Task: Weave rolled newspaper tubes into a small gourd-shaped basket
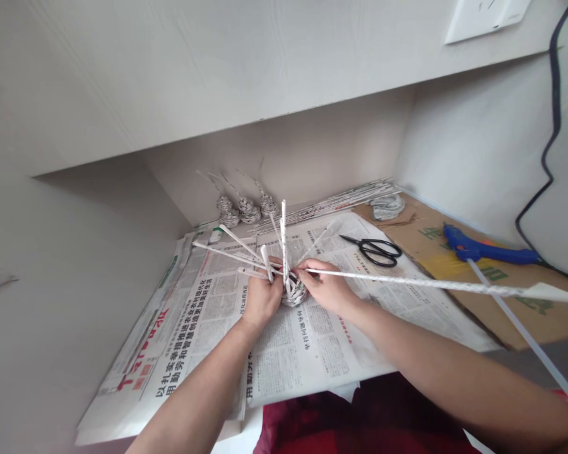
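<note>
Head view: the left hand (264, 295) grips a woven paper piece (293, 297) while the right hand (330, 287) pinches a long paper strip (397, 279) at its rim.

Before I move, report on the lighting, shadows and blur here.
Head view: soft light, no harsh glare on the newspaper; head view: the recess's back wall sits in shade; head view: large headlines read, small print doesn't; head view: fine detail on the woven paper piece is soft.

Black headlines (182, 340) “以扎实举措推进农业农村现代化” and “用勤劳和智慧创造” on newspaper (331, 359), blurred red masthead (144, 343), unclear green characters (495, 273) on cardboard (511, 331)
</note>
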### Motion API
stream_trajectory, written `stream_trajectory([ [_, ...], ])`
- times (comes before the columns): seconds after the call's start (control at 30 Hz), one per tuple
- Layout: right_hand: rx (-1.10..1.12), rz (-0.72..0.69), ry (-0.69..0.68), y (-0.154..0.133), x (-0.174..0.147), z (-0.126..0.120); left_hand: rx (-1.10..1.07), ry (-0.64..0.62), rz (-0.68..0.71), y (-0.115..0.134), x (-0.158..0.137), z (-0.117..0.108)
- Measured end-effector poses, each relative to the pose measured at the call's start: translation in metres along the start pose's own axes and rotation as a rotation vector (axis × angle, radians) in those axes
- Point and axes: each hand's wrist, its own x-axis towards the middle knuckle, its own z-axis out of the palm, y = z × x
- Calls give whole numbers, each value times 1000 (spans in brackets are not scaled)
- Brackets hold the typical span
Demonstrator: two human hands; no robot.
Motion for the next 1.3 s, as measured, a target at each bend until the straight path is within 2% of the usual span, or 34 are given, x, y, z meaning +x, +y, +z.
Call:
stream_trajectory([
  [0.1,0,27,21,2,2,-1,-42,-25,-40,-1,0,-2],
  [0.17,34,56,32,4,3,-1,-116,-102,-107,-1,3,-7],
  [0.2,50,70,35,4,3,-1,-165,-164,-151,0,4,-12],
  [0.3,89,109,37,4,4,0,-339,-458,-268,2,10,-29],
  [0.4,124,138,22,2,3,0,-423,-655,-257,4,15,-47],
  [0.47,121,132,15,2,4,-1,-432,-722,-244,5,16,-54],
  [0.67,91,95,18,2,6,-4,-383,-803,-228,6,16,-64],
  [0.73,128,127,2,4,6,-4,-362,-790,-223,7,17,-64],
  [0.9,162,156,-20,5,5,-2,-352,-598,-298,6,15,-49],
  [1.0,141,150,-8,0,4,-3,-372,-528,-275,3,13,-38],
  [1.3,37,29,-13,-2,-1,-1,-225,-324,-231,-1,9,-22],
])
